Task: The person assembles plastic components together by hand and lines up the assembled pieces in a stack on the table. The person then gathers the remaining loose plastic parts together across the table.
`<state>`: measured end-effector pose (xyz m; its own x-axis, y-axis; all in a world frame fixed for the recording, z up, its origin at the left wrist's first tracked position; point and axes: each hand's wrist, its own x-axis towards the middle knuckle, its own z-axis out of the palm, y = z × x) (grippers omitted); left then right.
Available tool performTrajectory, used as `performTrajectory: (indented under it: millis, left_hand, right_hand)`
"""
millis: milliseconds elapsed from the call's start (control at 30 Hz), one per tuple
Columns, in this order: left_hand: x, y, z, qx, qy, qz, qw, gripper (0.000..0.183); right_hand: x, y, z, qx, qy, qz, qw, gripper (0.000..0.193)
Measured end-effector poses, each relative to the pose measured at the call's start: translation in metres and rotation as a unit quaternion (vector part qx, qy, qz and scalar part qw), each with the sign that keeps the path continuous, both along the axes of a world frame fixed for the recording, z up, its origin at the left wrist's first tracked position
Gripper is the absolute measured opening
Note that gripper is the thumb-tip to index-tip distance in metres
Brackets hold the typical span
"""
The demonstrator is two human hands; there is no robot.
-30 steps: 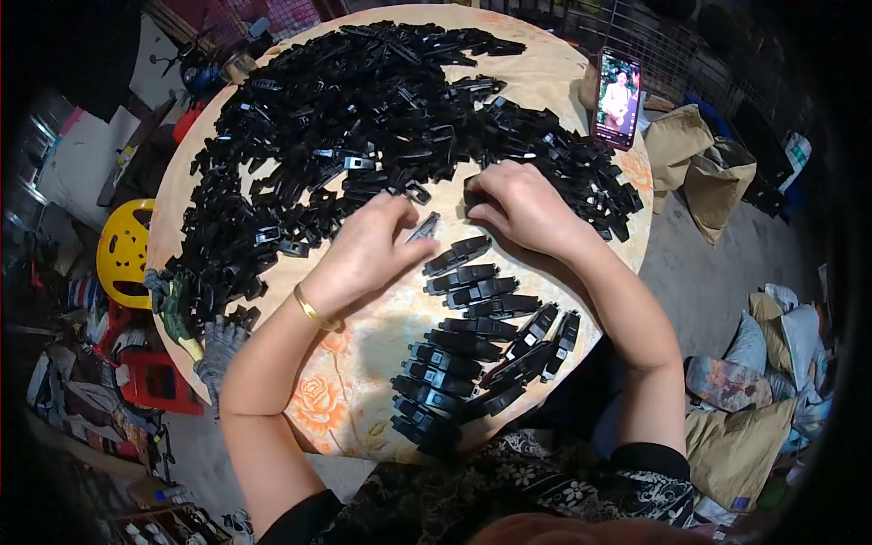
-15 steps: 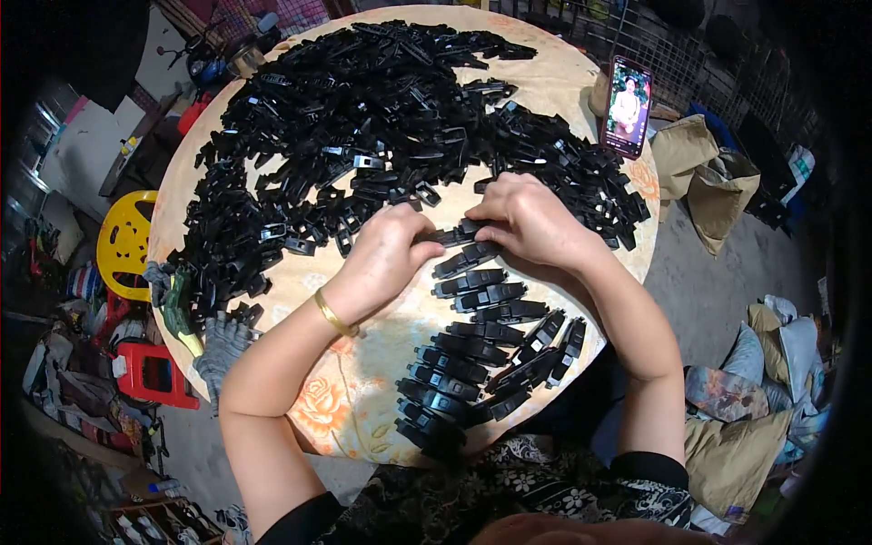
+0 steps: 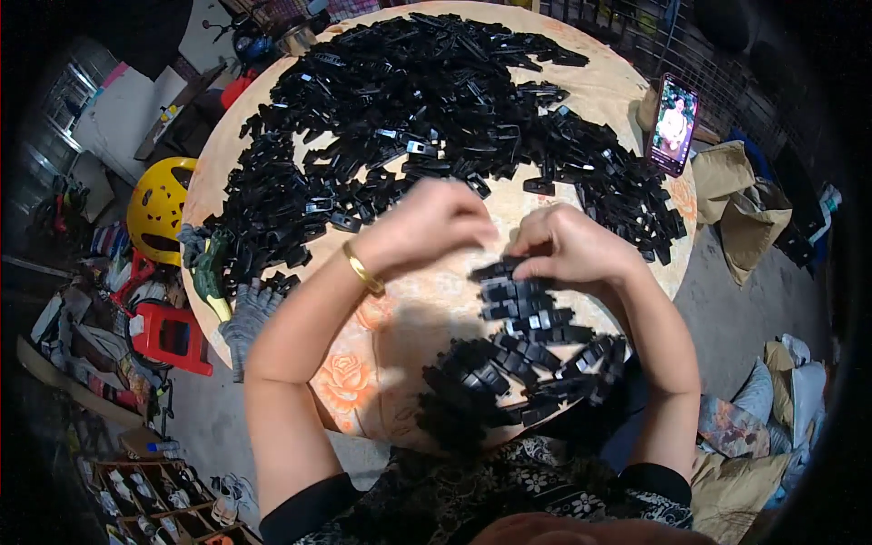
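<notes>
A strip of small black plastic clip-like pieces (image 3: 518, 313), set side by side, curves down the near right part of the round table. My right hand (image 3: 581, 247) pinches its far end between thumb and fingers. To its left, my left hand (image 3: 436, 222), with a gold bangle on the wrist, hangs over the table, blurred by motion. Its thumb and fingers look apart, and no piece shows between them. Beyond both hands spreads a large heap of loose black pieces (image 3: 409, 100), some with shiny parts.
The round table has a flowered cloth (image 3: 350, 422). A lit phone (image 3: 673, 125) stands upright at its right edge. Grey gloves (image 3: 252, 318) lie at the left rim, near a red stool (image 3: 173, 338) and a yellow stool (image 3: 162, 209). Brown sacks (image 3: 754, 218) stand to the right.
My left hand has come away from the strip's end and lifted. My right hand has drawn that end nearer, and the strip is bunched up more. The whole view has shifted slightly.
</notes>
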<state>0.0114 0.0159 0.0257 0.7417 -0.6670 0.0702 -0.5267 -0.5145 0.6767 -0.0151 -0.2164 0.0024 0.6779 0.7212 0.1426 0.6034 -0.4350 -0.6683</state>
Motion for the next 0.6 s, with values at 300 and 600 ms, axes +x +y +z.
performTrajectory:
  millis: [300,600]
  left_hand:
    - [0.075,0.074,-0.028,0.159,-0.253,0.336,0.893,0.02]
    - [0.038,0.044,-0.001,0.163,-0.349,0.265,0.884,0.021]
  right_hand:
    - [0.01,0.003,-0.006,-0.03,-0.309,-0.235,0.921,0.027]
    - [0.022,-0.003,-0.016,-0.073,-0.26,-0.223,0.937,0.025]
